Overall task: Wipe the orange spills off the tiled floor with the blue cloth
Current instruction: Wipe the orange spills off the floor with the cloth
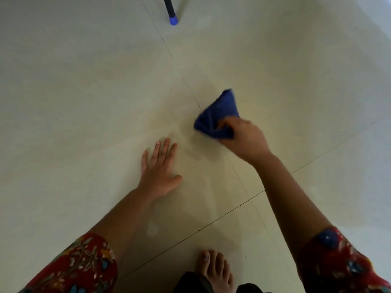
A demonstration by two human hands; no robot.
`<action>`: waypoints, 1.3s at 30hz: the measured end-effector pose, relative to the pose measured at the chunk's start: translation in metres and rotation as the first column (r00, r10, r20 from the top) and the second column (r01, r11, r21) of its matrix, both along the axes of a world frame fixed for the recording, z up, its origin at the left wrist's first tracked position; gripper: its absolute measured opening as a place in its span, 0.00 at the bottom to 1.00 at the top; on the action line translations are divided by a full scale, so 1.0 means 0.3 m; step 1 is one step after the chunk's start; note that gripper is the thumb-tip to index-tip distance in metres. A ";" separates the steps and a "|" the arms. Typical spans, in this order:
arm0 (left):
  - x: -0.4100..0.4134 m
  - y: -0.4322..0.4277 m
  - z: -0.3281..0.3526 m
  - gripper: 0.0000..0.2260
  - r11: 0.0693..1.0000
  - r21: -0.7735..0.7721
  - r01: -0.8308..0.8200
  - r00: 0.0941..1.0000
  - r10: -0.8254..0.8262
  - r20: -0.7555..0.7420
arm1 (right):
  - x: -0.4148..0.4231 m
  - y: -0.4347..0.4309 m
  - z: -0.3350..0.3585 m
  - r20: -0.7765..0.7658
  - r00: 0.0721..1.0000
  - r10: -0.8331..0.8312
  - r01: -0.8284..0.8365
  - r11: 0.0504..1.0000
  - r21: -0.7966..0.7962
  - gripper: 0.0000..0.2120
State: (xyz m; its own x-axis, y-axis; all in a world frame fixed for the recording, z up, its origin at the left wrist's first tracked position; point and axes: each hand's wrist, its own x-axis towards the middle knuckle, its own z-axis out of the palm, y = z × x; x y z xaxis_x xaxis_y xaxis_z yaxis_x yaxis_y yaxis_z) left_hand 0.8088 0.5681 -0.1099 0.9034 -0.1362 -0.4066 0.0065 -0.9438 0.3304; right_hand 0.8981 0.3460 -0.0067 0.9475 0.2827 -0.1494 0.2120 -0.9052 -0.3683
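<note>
Tiled floor (pixel 84 81) shows a faint orange smear (pixel 188 142) between my hands. Blue cloth (pixel 220 108) sits bunched just right of it, gripped by my right hand (pixel 245 138), the nearer one; my left hand (pixel 158 168) rests flat, fingers (pixel 165 149) spread.

cloth (pixel 220 112): blue | floor (pixel 84 81): pale cream tile, dark grout | sleeves (pixel 80 265): red floral

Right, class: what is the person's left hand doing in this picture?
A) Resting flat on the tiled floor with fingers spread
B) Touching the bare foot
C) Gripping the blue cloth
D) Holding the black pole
A: the left hand lies palm-down on the tiled floor, fingers straight, while the right hand grips the blue cloth.
</note>
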 end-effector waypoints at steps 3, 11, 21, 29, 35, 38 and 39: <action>-0.008 -0.006 -0.003 0.41 1.000 0.011 0.007 1.000 -0.007 0.002 | -0.024 0.002 -0.076 -0.256 0.966 -0.036 -0.010 0.984 -0.178 0.13; -0.016 -0.011 -0.003 0.41 0.999 0.033 -0.007 0.997 0.005 0.077 | -0.075 0.191 -0.365 -0.008 0.980 -0.198 0.191 0.953 -0.237 0.28; -0.021 -0.026 -0.006 0.40 0.998 0.054 -0.028 0.993 0.021 0.115 | 0.203 -0.028 -0.365 0.073 0.884 -0.462 0.467 0.864 -0.188 0.26; -0.023 -0.019 -0.011 0.41 0.999 0.042 -0.016 0.990 0.010 0.144 | -0.171 -0.172 -0.361 0.032 0.990 -0.137 0.141 0.961 -0.237 0.27; 0.008 -0.048 0.031 0.39 0.997 -0.020 -0.081 0.994 0.082 0.071 | 0.053 -0.237 -0.362 0.038 0.811 -0.584 0.578 0.790 -0.206 0.26; 0.038 -0.073 0.044 0.39 1.000 -0.027 0.006 0.992 -0.002 0.128 | -0.080 -0.130 -0.356 0.052 0.954 -0.296 0.300 0.932 -0.205 0.27; 0.048 -0.078 0.039 0.39 0.999 -0.025 0.030 0.990 -0.027 0.138 | -0.156 -0.128 -0.349 0.055 0.968 -0.246 0.252 0.943 -0.217 0.27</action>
